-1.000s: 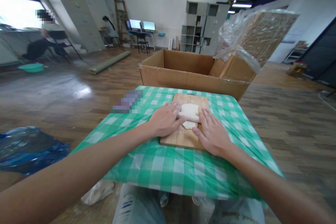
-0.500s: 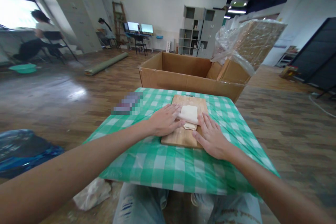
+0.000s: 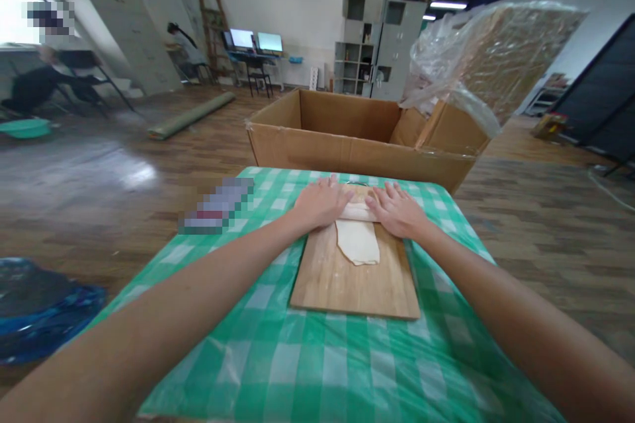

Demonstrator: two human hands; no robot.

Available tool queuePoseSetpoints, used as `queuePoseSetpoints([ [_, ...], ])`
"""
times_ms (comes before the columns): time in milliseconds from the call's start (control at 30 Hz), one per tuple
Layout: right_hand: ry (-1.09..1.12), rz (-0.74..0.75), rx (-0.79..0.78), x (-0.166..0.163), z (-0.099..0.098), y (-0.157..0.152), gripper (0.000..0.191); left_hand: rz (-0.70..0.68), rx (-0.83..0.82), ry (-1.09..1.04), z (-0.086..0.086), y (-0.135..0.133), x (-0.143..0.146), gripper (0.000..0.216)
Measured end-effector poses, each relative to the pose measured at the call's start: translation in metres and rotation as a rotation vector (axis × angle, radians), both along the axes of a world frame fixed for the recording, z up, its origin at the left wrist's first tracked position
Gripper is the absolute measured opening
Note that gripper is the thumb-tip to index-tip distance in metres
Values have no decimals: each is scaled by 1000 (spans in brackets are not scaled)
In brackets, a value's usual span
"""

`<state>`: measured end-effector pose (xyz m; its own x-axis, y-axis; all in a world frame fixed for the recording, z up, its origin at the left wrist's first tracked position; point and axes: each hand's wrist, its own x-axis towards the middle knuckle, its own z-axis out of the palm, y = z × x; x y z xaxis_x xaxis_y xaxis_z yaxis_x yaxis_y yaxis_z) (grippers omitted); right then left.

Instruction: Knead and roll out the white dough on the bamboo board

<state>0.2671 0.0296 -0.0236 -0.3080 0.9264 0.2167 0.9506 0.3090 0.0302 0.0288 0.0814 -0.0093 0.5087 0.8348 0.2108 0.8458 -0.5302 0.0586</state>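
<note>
A flat, pale strip of dough (image 3: 358, 244) lies on a wooden cutting board (image 3: 352, 294). Across the dough's far part rests a light-coloured rolling pin (image 3: 361, 213), whose ends are hidden beneath my hands. My left hand (image 3: 323, 203) is laid over the pin's left end with its fingers stretched forward. Over the right end lies my right hand (image 3: 397, 208), palm down and fingers extended. Neither hand is wrapped round the pin. The board's metal handle (image 3: 357, 183) shows just beyond the pin.
A green-and-white checked cloth (image 3: 297, 357) covers the table, with a blurred-out flat item (image 3: 218, 206) at its left edge. Behind stands a large open cardboard box (image 3: 357, 149) with plastic-wrapped cardboard. Left on the floor lies a blue plastic bag (image 3: 44, 310). Two people sit farther back.
Both hands have pushed the rolling pin away from me toward the board's far end. More of the dough's near part and the board now shows. The camera view has tilted and come closer.
</note>
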Motion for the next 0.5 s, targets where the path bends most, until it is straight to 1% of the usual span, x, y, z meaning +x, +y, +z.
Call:
queuePoseSetpoints([
  [67, -37, 28, -11, 6, -3, 20, 64, 69, 15, -4, -2, 9, 5, 75],
  [133, -90, 82, -32, 11, -4, 38, 57, 102, 0, 13, -3, 18, 7, 72],
  [200, -138, 113, -48, 14, -3, 55, 52, 93, -25, 44, -3, 27, 8, 66],
  [300, -171, 101, -48, 15, 3, 75, 50, 60, -56, 85, 0, 38, 9, 55],
  [400, -180, 99, -28, 11, 8, 78, 51, 56, -62, 98, 4, 40, 9, 50],
  [500, -191, 104, -4, 7, 9, 61, 52, 64, -42, 80, 6, 27, 9, 54],
])
